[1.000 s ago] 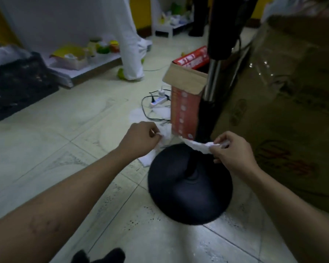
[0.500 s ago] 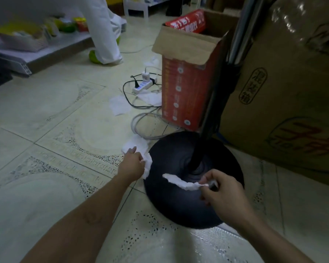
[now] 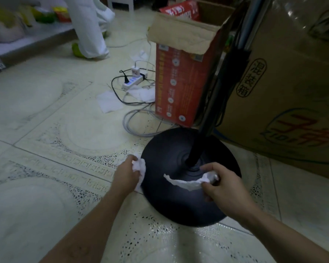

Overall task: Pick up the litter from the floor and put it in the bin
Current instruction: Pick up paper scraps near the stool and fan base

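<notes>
My left hand is closed on a crumpled white tissue at the left rim of a black round fan base. My right hand pinches a second, long twisted white tissue above the base. More white tissues lie flat on the tiled floor further off: one tissue left of the cables and another tissue beside the power strip. An open red cardboard box stands upright behind the fan base; its inside is hidden from here.
A black fan pole rises from the base. A large brown carton fills the right side. A white power strip with black and grey cables lies left of the red box. A person's white-clad legs stand at the back.
My left hand has gathered the tissue off the floor by the base rim into a ball. The view has dropped closer to the floor. My right hand keeps hold of its tissue.
</notes>
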The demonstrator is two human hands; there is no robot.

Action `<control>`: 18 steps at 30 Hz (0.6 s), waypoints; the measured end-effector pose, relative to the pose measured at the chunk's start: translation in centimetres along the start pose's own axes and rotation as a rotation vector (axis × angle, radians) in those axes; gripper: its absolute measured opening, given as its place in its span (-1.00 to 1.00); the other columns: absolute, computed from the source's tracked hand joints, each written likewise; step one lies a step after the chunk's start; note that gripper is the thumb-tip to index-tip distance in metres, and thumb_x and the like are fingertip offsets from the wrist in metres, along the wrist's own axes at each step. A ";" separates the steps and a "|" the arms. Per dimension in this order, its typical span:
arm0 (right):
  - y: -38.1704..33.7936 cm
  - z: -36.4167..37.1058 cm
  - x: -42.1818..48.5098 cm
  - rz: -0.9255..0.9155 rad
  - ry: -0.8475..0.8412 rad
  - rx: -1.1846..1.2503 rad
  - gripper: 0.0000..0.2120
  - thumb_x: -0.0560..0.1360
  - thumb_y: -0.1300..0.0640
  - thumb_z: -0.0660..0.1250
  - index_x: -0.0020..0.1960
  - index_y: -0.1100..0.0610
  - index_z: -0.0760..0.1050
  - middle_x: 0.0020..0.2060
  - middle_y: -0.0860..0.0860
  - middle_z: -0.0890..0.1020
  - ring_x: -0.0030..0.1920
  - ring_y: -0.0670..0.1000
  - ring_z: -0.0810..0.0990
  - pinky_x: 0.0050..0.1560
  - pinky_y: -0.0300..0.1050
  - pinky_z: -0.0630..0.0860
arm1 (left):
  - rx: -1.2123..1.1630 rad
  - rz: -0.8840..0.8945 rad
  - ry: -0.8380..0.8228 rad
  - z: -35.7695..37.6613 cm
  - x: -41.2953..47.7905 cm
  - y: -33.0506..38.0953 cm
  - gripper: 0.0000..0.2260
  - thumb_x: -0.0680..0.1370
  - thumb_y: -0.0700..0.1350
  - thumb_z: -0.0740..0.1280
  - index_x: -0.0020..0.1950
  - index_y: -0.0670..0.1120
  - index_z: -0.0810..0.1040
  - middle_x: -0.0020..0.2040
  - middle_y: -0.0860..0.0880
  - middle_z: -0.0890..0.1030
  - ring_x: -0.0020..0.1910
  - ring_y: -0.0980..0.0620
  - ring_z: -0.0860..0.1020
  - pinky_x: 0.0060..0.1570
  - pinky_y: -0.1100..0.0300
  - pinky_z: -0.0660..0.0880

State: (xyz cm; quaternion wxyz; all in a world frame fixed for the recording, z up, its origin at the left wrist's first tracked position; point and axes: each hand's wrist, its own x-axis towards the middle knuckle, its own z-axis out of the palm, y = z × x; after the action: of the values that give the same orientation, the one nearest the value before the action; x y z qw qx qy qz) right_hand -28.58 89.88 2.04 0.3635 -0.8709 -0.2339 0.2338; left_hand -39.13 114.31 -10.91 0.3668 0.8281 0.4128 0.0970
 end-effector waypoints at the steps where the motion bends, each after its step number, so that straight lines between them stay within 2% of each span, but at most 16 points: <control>1: -0.1 -0.4 0.4 -0.008 0.021 0.012 -0.70 0.46 0.24 0.36 0.01 -0.16 0.52 -0.36 0.03 0.66 -0.40 -0.01 0.64 -0.37 -0.09 0.57 | -0.068 0.019 0.030 -0.6 -0.8 1.4 -0.76 0.51 -0.22 0.25 0.17 -0.08 0.44 -0.12 -0.12 0.61 -0.14 -0.13 0.58 -0.23 0.15 0.39; 2: -0.1 -1.0 0.8 -0.018 0.040 0.018 -0.70 0.47 0.23 0.35 0.01 -0.17 0.54 -0.35 0.01 0.66 -0.40 -0.02 0.63 -0.37 -0.11 0.56 | -0.092 0.053 0.052 -1.2 -1.5 2.9 -0.76 0.52 -0.21 0.25 0.18 -0.10 0.45 -0.14 -0.11 0.59 -0.15 -0.12 0.57 -0.24 0.16 0.37; 5: -0.4 -3.5 1.7 -0.043 0.072 0.031 -0.78 0.51 0.24 0.30 -0.15 -0.05 0.63 -0.41 0.03 0.66 -0.42 -0.03 0.64 -0.35 -0.11 0.59 | -0.017 0.234 0.018 -2.5 -3.4 8.2 -0.89 0.52 -0.19 0.24 -0.07 -0.15 0.56 -0.17 -0.09 0.54 -0.15 -0.10 0.53 -0.23 0.13 0.35; 7: -0.3 -5.9 1.6 -0.066 0.054 0.026 -0.76 0.54 0.25 0.26 -0.19 -0.01 0.60 -0.46 0.05 0.64 -0.46 0.02 0.65 -0.37 -0.03 0.63 | 0.037 0.326 -0.057 -3.2 -4.8 11.7 -0.89 0.53 -0.15 0.23 -0.08 -0.12 0.55 -0.13 -0.07 0.48 -0.12 -0.08 0.50 -0.20 0.12 0.34; 8: -0.2 -7.4 1.4 -0.084 0.048 0.002 -0.75 0.55 0.24 0.24 -0.20 -0.03 0.57 -0.47 0.06 0.64 -0.47 0.03 0.64 -0.43 -0.05 0.62 | 0.053 0.363 -0.107 -3.4 -5.5 13.4 -0.89 0.54 -0.13 0.22 -0.08 -0.08 0.53 -0.14 -0.04 0.48 -0.13 -0.06 0.50 -0.21 0.12 0.34; 11: 1.7 -13.4 0.3 -0.129 0.063 -0.100 -0.77 0.57 0.21 0.22 -0.13 -0.04 0.57 -0.43 0.00 0.62 -0.53 -0.07 0.60 -0.58 -0.30 0.43 | 0.100 0.447 -0.272 -3.2 -8.3 18.9 -0.90 0.55 -0.04 0.19 -0.17 0.06 0.43 -0.28 0.04 0.55 -0.27 0.03 0.53 -0.29 0.07 0.40; 13: 3.7 -18.6 -0.7 -0.149 0.076 -0.171 -0.80 0.57 0.19 0.20 -0.10 0.02 0.58 -0.39 -0.07 0.60 -0.54 -0.09 0.59 -0.60 -0.33 0.38 | 0.145 0.537 -0.323 -2.4 -10.2 23.4 -0.90 0.53 0.02 0.22 -0.19 0.09 0.44 -0.33 0.05 0.57 -0.35 0.14 0.52 -0.34 0.13 0.42; 16: 7.2 -27.6 -2.1 -0.138 0.145 -0.235 -0.76 0.54 0.19 0.18 -0.20 -0.01 0.55 -0.46 -0.08 0.58 -0.55 -0.05 0.58 -0.56 -0.25 0.45 | 0.157 0.693 -0.321 0.1 -12.7 32.0 -0.91 0.52 0.04 0.26 -0.12 0.10 0.54 -0.35 0.13 0.59 -0.34 0.24 0.54 -0.39 0.33 0.40; 18: 10.0 -33.9 -3.4 -0.115 0.222 -0.226 -0.74 0.51 0.22 0.19 -0.27 -0.03 0.52 -0.52 -0.14 0.54 -0.55 -0.06 0.54 -0.58 -0.36 0.39 | 0.124 0.760 -0.299 3.1 -14.2 38.6 -0.89 0.53 0.04 0.26 -0.08 0.08 0.57 -0.33 0.11 0.62 -0.32 0.24 0.56 -0.39 0.36 0.43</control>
State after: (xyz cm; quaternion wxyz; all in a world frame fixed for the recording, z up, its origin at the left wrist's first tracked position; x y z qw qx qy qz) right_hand -9.33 63.89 16.70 0.2998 -0.9118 -0.2667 0.0870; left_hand -23.20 86.90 15.45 0.3104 0.9470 0.0249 0.0789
